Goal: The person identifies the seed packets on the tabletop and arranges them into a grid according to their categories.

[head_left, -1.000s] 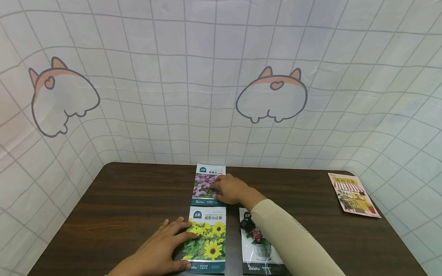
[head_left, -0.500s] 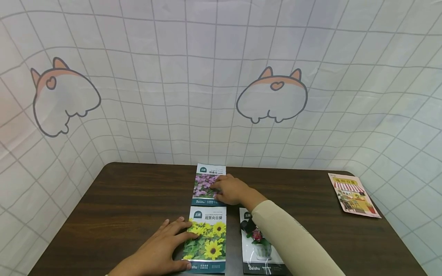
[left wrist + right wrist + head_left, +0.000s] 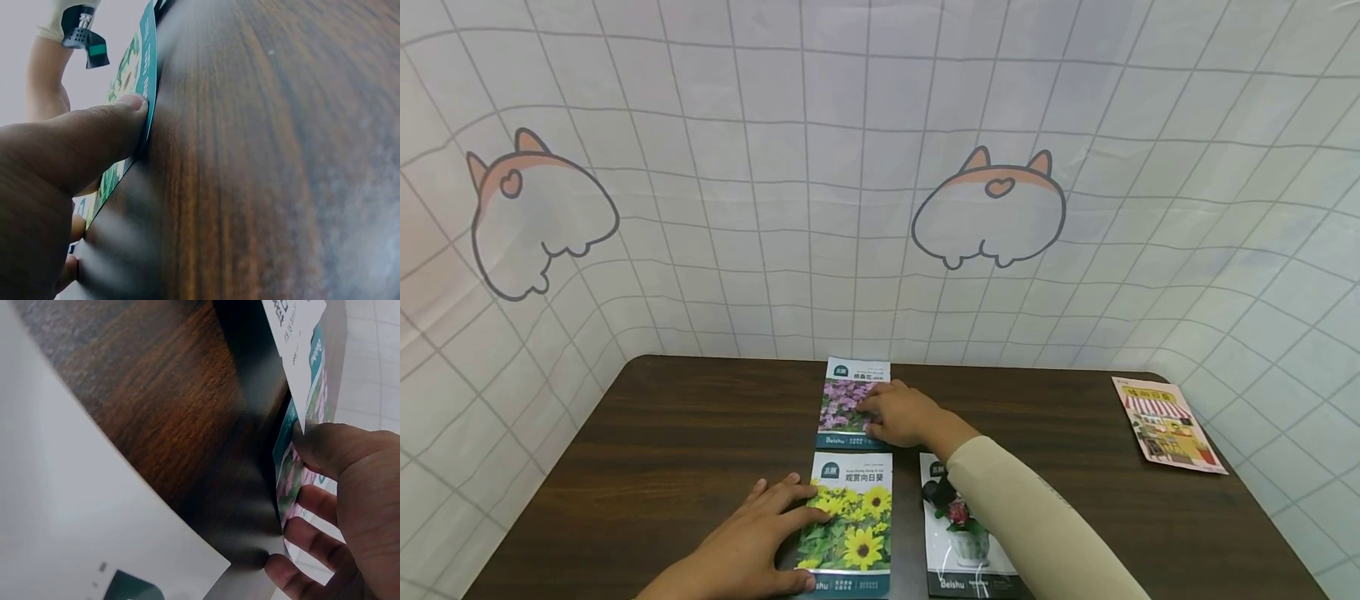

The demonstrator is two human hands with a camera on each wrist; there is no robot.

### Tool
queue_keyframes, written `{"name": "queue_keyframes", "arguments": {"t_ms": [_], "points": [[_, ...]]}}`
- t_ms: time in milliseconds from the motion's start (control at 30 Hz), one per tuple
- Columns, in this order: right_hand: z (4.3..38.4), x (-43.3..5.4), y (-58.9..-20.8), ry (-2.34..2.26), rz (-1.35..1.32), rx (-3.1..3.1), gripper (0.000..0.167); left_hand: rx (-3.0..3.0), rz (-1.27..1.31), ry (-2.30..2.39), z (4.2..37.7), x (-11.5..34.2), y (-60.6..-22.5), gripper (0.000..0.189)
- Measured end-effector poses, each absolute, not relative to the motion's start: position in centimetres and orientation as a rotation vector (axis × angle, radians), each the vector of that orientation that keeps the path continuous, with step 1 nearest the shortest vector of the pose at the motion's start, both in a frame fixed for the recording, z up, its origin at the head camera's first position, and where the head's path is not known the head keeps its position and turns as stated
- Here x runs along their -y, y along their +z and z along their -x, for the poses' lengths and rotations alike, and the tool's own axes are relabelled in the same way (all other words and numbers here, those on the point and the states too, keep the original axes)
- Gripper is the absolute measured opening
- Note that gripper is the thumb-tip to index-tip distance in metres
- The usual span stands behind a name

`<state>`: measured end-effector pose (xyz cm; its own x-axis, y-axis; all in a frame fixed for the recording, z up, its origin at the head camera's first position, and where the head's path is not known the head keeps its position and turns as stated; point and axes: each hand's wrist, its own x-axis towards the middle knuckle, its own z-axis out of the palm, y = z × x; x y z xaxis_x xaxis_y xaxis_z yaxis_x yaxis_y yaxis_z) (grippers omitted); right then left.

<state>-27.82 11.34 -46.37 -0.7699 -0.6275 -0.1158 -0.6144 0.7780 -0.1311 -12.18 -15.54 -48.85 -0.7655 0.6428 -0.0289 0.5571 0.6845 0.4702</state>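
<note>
Resting on the left side of the yellow-flower packet, left hand had its fingers spread wide, thumb near the lower left corner. Right hand touched the right side of the purple-flower packet, fingers parted and lightly bent. Purple one lay just beyond the yellow, at the far edge of the dark bench. Potted-flower packet sat right of the yellow, partly hidden by the beige sleeve. Pink packet lay well apart, far right.

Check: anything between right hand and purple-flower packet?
Nothing visible: the right hand touches the purple-flower packet at its right side. The yellow-flower packet lies on the near side, not between them.
</note>
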Motion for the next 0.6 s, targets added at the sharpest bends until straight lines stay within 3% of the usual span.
{"name": "queue_keyframes", "arguments": {"t_ms": [600], "points": [[27.89, -11.34, -46.50, -0.143, 0.979, -2.813, 0.044, -2.709, -0.978, 0.665, 12.34, 15.67, -49.21, 0.070]]}}
